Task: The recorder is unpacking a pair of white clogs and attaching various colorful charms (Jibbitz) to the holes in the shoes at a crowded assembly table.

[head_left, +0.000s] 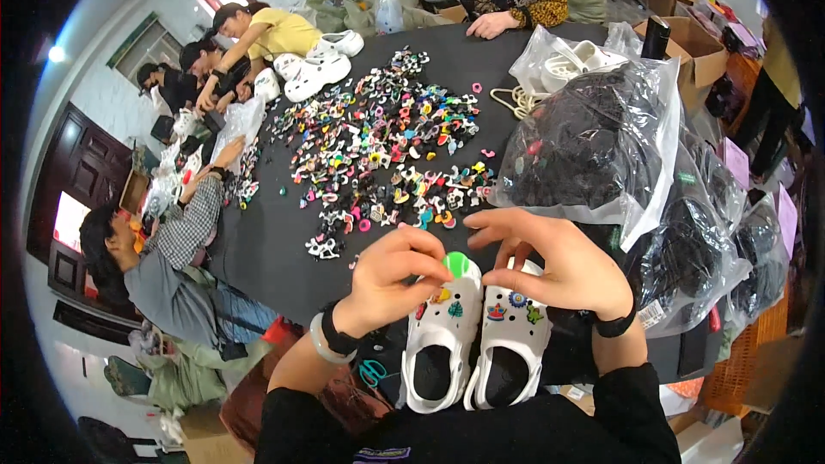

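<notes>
Evidently you were decorating the 2 white clogs that lay side by side at the lower middle of the frame, and by my reading the step in hand was seating the green round charm (456,264) on the toe of the left clog (441,335). Your left hand (395,275) had thumb and forefinger drawn close together at that charm's edge; whether they gripped it or only pressed it, I could not tell. Your right hand (567,268) had its thumb and forefinger apart, over the toe of the right clog (516,339), with nothing visible between them. The right clog bore at least 3 charms: a crown, a blue round piece and a green figure.

The next move seemed to call for a firm push, keeping the left clog steady so the charm sat flush. Loose charms (378,150) covered the table (266,253) at upper centre, within view for choosing another.
</notes>
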`<state>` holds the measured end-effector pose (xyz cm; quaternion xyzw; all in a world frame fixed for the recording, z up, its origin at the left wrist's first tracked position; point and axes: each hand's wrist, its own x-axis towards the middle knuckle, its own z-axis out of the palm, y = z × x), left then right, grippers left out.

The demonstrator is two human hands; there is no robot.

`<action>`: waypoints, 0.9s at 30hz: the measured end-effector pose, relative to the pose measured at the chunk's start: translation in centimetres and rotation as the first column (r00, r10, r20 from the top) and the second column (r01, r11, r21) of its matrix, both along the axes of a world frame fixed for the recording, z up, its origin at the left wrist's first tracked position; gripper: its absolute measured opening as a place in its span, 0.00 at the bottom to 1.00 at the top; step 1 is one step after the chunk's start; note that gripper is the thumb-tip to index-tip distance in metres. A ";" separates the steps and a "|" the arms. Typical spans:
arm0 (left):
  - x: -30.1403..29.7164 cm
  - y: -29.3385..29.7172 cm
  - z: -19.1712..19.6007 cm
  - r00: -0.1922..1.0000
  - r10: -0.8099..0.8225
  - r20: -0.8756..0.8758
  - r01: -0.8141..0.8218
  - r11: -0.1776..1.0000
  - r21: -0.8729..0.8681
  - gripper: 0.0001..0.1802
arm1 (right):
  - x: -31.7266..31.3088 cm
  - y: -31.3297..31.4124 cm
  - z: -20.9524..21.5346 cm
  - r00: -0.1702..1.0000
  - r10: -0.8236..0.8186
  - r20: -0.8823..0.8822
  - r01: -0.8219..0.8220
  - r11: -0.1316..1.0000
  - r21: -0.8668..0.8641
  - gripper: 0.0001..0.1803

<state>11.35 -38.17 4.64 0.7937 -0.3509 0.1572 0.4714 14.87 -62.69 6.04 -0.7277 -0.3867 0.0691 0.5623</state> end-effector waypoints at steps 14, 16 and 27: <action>-6.0 -1.1 -1.4 0.955 0.099 -0.281 -0.134 0.985 -0.106 0.24 | -1.9 2.5 -0.8 0.997 0.074 0.029 -0.078 0.980 0.181 0.06; -6.8 -1.1 -1.2 0.956 0.096 -0.278 -0.130 0.986 -0.107 0.23 | -2.0 2.6 -1.0 0.995 0.095 -0.018 -0.091 0.981 0.172 0.04; -8.6 -0.1 -2.0 0.941 0.149 -0.303 -0.195 0.973 -0.127 0.19 | -2.6 3.5 -0.7 0.933 0.259 -0.251 -0.269 0.963 -0.005 0.05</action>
